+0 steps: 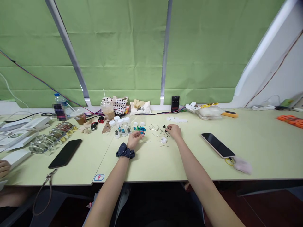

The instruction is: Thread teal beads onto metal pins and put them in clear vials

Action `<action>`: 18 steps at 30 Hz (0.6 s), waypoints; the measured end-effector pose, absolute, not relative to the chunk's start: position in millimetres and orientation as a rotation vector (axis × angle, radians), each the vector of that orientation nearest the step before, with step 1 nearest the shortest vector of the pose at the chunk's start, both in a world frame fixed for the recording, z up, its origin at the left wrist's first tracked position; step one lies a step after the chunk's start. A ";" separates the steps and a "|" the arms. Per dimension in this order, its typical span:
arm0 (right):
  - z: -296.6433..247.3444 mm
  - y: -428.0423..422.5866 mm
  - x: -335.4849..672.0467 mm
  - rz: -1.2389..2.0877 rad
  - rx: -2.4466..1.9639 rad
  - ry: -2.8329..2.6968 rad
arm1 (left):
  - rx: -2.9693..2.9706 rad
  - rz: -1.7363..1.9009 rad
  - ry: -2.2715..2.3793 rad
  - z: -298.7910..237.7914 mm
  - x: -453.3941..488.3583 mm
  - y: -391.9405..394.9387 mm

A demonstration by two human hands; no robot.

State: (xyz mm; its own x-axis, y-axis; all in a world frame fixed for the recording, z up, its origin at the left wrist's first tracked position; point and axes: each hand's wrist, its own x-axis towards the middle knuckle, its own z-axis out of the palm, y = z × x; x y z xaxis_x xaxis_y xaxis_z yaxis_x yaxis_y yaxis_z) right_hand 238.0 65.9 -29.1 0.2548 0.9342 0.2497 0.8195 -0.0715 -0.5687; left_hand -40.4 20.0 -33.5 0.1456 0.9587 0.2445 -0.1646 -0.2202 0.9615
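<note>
My left hand, with a dark scrunchie at the wrist, is closed with its fingertips on a small blue piece. Just beyond it lies a cluster of small blue and green pieces. My right hand pinches at a small black piece; a second black piece stands behind it. Thin metal pins and bent wires are scattered between my hands, around a small round white disc. Clear tubes with white caps stand left of my left hand.
A phone lies to the right, another phone to the left. White caps lie behind. An upright phone leans at the back. Iced drinks and a plastic box line the far edge. Another person's hand is far left.
</note>
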 end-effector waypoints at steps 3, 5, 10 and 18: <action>-33.7 66.9 230.9 0.198 -1.930 -1.640 | 1.332 1.316 0.852 -33.6 -40.5 19.3; -34.6 66.7 230.1 0.191 -1.911 -1.654 | 1.330 1.328 0.845 -35.8 -40.8 20.2; -26.9 61.8 222.5 0.202 -1.645 -1.604 | 1.312 1.364 0.844 -41.9 -40.4 23.7; -14.1 32.3 159.3 0.938 -0.950 -1.694 | 1.289 1.341 0.828 -36.3 -38.3 19.8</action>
State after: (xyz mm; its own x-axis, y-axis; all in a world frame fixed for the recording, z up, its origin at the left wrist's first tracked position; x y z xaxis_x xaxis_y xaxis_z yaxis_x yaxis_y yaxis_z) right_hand 159.3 32.3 -14.1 -0.2515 0.8996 0.3570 0.1751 0.4050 -0.8974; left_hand -38.3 19.8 -36.3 0.1324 0.9616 0.2406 -0.2159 -0.2089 0.9538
